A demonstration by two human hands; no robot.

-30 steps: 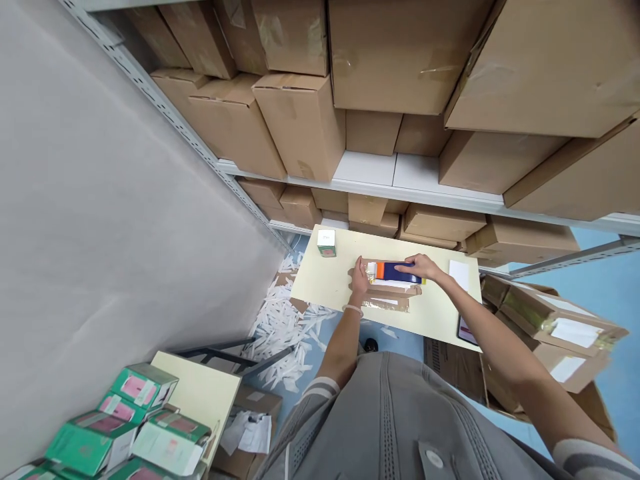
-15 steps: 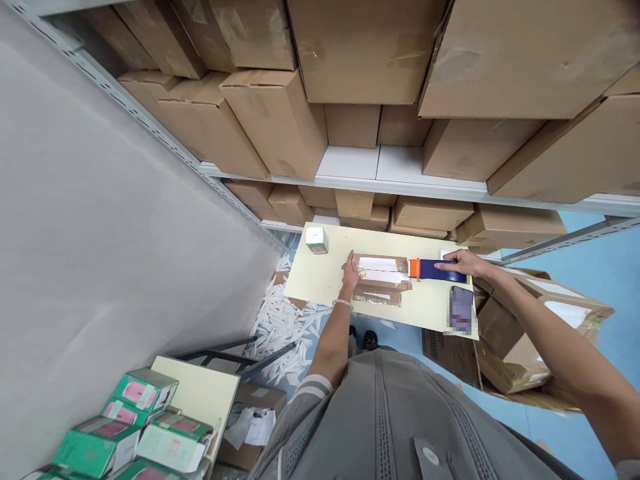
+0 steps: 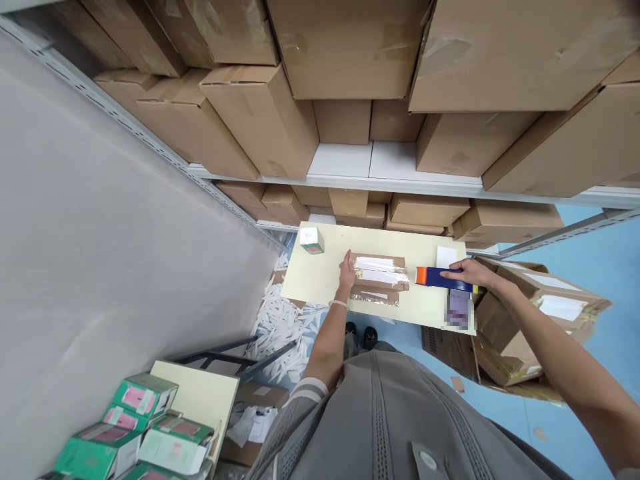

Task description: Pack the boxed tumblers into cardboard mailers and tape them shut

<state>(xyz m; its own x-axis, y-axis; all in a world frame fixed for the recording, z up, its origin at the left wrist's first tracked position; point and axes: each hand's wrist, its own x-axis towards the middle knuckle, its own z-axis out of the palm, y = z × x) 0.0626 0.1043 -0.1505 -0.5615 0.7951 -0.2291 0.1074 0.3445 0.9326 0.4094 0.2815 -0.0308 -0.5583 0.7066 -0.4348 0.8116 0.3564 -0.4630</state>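
Note:
A flat brown carton (image 3: pixel 379 263) with white paper strips and shiny clear tape lies on a pale yellow table (image 3: pixel 320 280). My left hand (image 3: pixel 347 271) rests against its left end, fingers stretched out. To the right, my right hand (image 3: pixel 470 273) is closed around a dark blue tape dispenser (image 3: pixel 437 277) with an orange end. That orange end points at the carton, with a small gap between them. Just below the dispenser lies a phone (image 3: pixel 458 308), partly pixelated. A white sheet (image 3: pixel 446 256) sits above the dispenser.
A small white-and-green box (image 3: pixel 312 241) stands at the table's far left. Shelves (image 3: pixel 340 160) of brown boxes rise behind. An open carton (image 3: pixel 520 327) is at the right, paper scraps (image 3: pixel 280 333) cover the floor, and green boxes (image 3: pixel 100 443) are stacked lower left.
The tape dispenser in my right hand has moved right and slightly down, away from the carton's end, now overlapping the phone's top. More of the white sheet shows. My left hand stays at the carton.

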